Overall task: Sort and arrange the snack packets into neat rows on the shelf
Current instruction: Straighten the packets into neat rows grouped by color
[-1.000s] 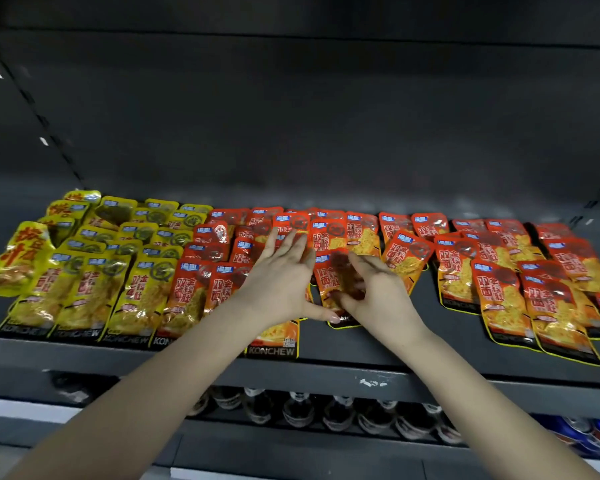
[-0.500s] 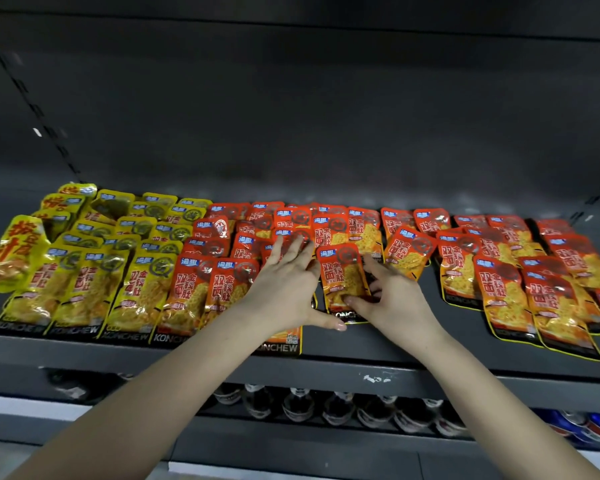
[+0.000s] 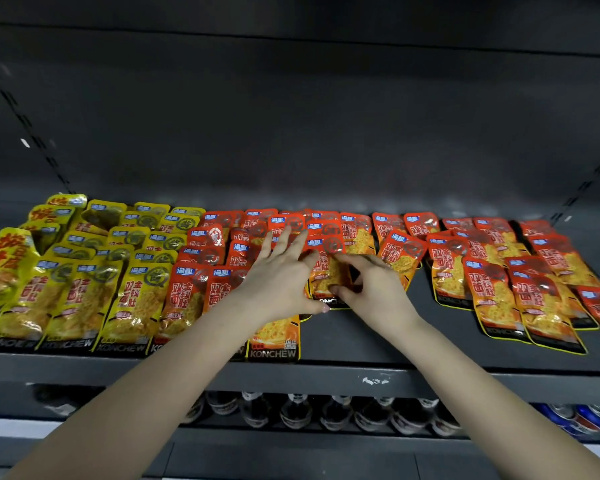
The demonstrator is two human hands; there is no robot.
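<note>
Yellow snack packets (image 3: 84, 271) lie in rows on the left of the dark shelf (image 3: 361, 341), and orange-red packets (image 3: 499, 271) cover its middle and right. My left hand (image 3: 281, 278) lies flat with straight fingers on the orange-red packets at the centre. My right hand (image 3: 374, 289) pinches one orange-red packet (image 3: 328, 271) by its right edge, thumb under its lower end. That packet lies between the two hands, partly hidden by both.
The right-hand packets (image 3: 541, 306) lie skewed and overlapping. A bare strip of shelf (image 3: 395, 327) runs in front of my right hand. Below the shelf stand bottles (image 3: 291, 410) and blue cans (image 3: 575, 417). The shelf's back half holds no packets.
My right hand's fingers have curled tighter over the packet's right edge. The packet has slid slightly back and left toward the rows. My left hand has stayed flat.
</note>
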